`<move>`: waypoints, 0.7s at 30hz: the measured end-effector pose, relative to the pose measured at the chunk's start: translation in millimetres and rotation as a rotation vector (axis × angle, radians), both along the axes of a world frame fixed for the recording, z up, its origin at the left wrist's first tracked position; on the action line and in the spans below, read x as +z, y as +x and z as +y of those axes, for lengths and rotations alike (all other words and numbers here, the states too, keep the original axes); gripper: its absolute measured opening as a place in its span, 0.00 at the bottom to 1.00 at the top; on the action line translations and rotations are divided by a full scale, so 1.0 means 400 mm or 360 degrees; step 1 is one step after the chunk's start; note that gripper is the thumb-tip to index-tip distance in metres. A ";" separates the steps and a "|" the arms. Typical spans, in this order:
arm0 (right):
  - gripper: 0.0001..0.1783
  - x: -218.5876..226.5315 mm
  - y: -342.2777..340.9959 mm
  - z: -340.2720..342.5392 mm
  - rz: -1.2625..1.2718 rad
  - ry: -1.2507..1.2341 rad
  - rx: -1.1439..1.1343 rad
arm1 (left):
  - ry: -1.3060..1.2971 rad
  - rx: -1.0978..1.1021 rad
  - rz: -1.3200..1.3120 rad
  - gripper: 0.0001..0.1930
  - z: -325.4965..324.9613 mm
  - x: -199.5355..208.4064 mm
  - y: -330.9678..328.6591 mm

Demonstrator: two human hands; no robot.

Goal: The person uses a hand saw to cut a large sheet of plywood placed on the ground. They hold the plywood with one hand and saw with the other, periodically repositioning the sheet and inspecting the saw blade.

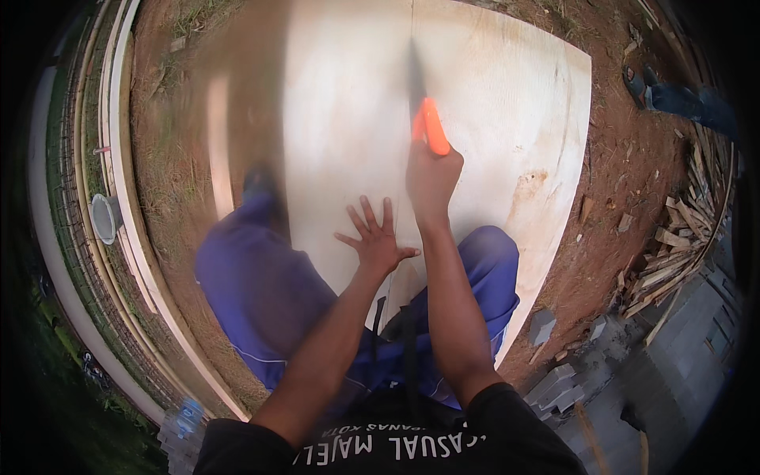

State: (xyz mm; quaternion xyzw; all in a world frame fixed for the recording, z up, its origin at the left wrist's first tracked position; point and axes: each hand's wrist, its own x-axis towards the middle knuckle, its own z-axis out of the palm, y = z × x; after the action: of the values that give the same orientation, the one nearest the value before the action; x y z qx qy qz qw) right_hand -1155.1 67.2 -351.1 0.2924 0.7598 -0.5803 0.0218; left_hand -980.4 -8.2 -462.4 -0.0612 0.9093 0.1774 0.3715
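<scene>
A large pale plywood sheet (348, 95) stretches out beneath me, with a thin line running down its middle. My right hand (434, 178) is wrapped round the orange handle of a hand saw (432, 127). The saw's dark blade points away from me along that line and is smeared by motion near its far end. To the left of the line, my left hand (377, 241) lies flat on the plywood with its fingers spread, holding nothing. My knees in blue trousers are on either side of my arms.
Long timber boards (119, 142) run along the left, beside a round grey bucket (104, 219). A heap of scrap wood (673, 245) lies at the right, near grey blocks (554, 389). Another person's legs (689, 107) show at the far right on the reddish soil.
</scene>
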 end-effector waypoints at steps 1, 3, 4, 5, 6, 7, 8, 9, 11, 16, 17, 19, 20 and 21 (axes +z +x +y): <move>0.12 -0.044 -0.111 0.001 0.0070 0.0115 -0.0087 | 0.0008 -0.0028 0.0006 0.77 0.020 0.001 -0.008; 0.13 -0.022 -0.177 -0.010 0.0030 0.0097 -0.0070 | -0.0048 -0.0020 -0.0008 0.77 0.018 -0.005 -0.002; 0.13 -0.015 -0.162 -0.011 -0.0039 0.0040 -0.0001 | -0.0052 -0.0004 -0.0005 0.78 0.005 -0.009 0.010; 0.12 0.003 -0.060 -0.015 -0.0046 -0.0019 0.0054 | -0.0054 0.0012 -0.0002 0.78 -0.010 -0.013 0.022; 0.05 0.040 0.062 -0.015 -0.0038 -0.0061 0.0057 | -0.0049 0.0035 0.0020 0.78 -0.021 -0.018 0.013; 0.12 0.080 0.185 -0.003 -0.0026 -0.0090 0.0046 | -0.0080 0.0028 -0.0005 0.78 -0.017 -0.013 0.007; 0.22 0.122 0.307 0.021 -0.0024 -0.0105 0.0010 | -0.0102 0.0003 -0.0037 0.78 -0.001 -0.008 0.002; 0.23 0.129 0.342 0.031 -0.0039 -0.0127 0.0008 | -0.0141 -0.0009 -0.0058 0.78 0.004 -0.011 -0.008; 0.22 0.144 0.329 0.027 -0.0047 -0.0162 0.0024 | -0.0173 0.0002 0.0024 0.78 -0.001 -0.039 -0.014; 0.13 -0.052 -0.167 0.005 0.0110 0.0183 -0.0040 | -0.0071 -0.0047 0.0125 0.78 0.032 -0.026 -0.008; 0.12 -0.040 -0.150 -0.011 0.0057 0.0119 -0.0010 | -0.0103 -0.0031 0.0204 0.78 0.020 -0.051 0.009; 0.06 0.005 -0.047 -0.014 -0.0039 0.0023 0.0037 | -0.0145 -0.0025 0.0301 0.78 0.008 -0.065 0.040; 0.07 0.035 0.078 -0.015 -0.0061 -0.0071 0.0055 | -0.0186 -0.0013 0.0334 0.78 -0.008 -0.071 0.044; 0.14 0.077 0.197 0.001 -0.0062 -0.0129 0.0043 | -0.0205 -0.0009 0.0363 0.78 -0.008 -0.070 0.046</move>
State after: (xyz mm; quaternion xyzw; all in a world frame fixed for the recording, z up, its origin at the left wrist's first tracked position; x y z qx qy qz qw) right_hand -1076.2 67.6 -320.2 0.2923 0.7390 -0.6044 0.0561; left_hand -962.1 -11.5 -490.2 -0.0617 0.9552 0.1234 0.2617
